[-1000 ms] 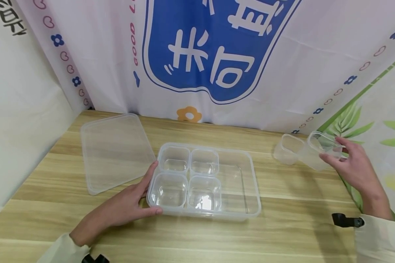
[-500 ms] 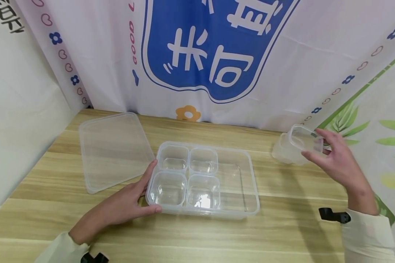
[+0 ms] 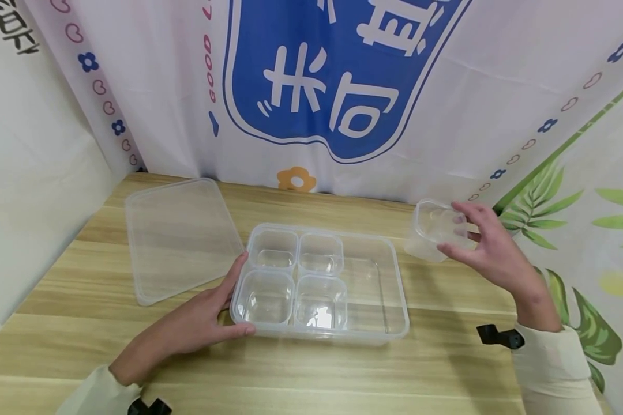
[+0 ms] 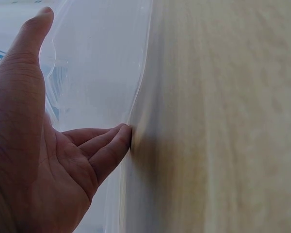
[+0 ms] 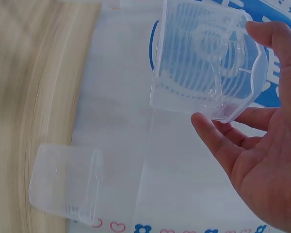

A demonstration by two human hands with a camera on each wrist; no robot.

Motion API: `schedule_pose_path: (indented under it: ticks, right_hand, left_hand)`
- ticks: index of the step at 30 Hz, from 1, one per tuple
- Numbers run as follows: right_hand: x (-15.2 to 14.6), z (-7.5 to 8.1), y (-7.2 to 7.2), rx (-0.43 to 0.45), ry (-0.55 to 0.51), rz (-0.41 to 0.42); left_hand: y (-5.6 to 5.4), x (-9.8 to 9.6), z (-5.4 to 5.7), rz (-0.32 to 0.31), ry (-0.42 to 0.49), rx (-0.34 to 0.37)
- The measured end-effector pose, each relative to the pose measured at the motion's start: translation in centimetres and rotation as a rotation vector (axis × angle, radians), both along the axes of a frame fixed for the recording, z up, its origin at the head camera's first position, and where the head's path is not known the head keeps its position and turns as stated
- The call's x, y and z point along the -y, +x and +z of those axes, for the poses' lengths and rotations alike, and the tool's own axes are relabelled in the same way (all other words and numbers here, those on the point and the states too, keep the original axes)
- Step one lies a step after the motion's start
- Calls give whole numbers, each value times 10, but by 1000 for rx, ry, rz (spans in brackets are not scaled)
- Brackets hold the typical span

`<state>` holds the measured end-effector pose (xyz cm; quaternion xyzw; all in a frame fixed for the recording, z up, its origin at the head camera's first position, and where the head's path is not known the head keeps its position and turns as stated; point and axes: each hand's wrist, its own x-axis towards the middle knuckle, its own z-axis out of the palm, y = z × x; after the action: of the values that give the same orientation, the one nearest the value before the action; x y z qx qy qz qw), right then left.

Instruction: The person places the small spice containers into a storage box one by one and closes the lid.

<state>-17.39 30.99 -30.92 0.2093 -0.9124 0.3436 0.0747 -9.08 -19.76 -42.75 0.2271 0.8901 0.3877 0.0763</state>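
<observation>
On the table [image 3: 342,374], a lid [image 3: 181,242] lies left of the box [image 3: 366,302]; four cups [image 3: 266,305] sit in the box's left part; another cup [image 3: 437,226], in the right grip [image 3: 493,251], is far right.

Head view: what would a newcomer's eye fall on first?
The big blue emblem on the white cloth behind the table stands out most. Next comes the clear box, with four small cups filling its left part. To its right, the right hand holds another clear cup.

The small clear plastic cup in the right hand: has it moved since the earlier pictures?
Yes. In the head view, the cup has moved left with the right hand, closer to the orange flower printed on the white curtain.
</observation>
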Motion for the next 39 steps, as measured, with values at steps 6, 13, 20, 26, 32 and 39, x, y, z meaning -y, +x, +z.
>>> schedule_pose_path:
  ticks: [6, 13, 20, 26, 32, 39]
  right_hand:
    - [20, -3, 1, -11, 6, 67]
    - [45, 2, -1, 19, -4, 140]
    - [66, -3, -5, 57, 11, 220]
    - [75, -9, -3, 130, 24, 225]
    - [81, -18, -2, 171, 49, 212]
    - [85, -28, -2, 189, 105, 198]
  left_hand:
    - [0, 0, 1, 2, -9, -6]
    - [1, -1, -2, -11, 23, 3]
    - [1, 0, -2, -2, 19, -3]
    - [0, 0, -1, -2, 4, 0]
    - [-2, -1, -2, -11, 32, 1]
    - [-1, -1, -2, -13, 22, -8]
